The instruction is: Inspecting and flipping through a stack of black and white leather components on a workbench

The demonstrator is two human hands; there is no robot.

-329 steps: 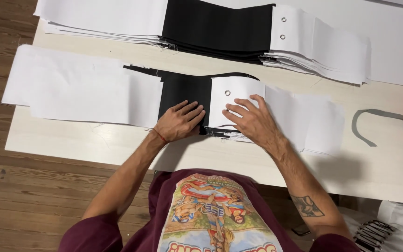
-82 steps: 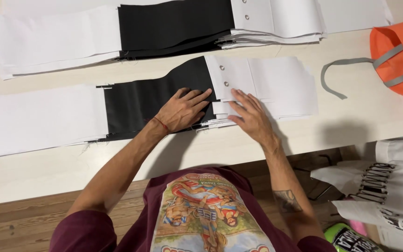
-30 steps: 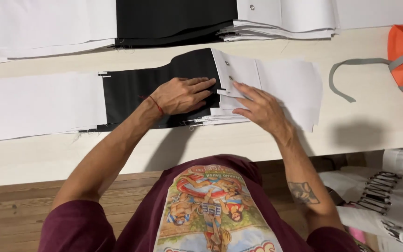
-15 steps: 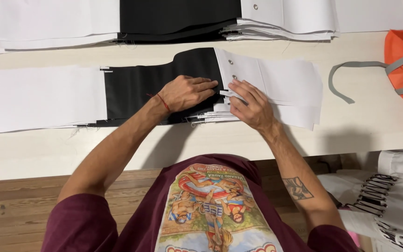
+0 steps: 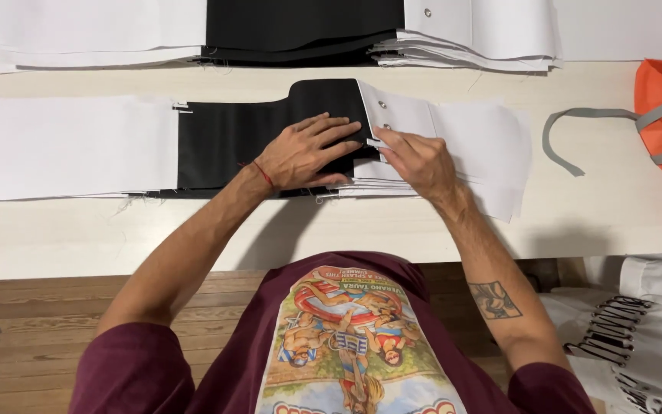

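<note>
The fabric stack lies under both hands: the left hand presses flat, open, pinning the black panel, while the right hand's fingertips pinch the white layers' edge.

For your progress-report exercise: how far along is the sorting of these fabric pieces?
Done: a far stack lies squared across the table. In hand: the left hand presses the near stack's black part, while the right hand fingers its white layers. Left: those right-hand edges look fanned, not squared.
</note>
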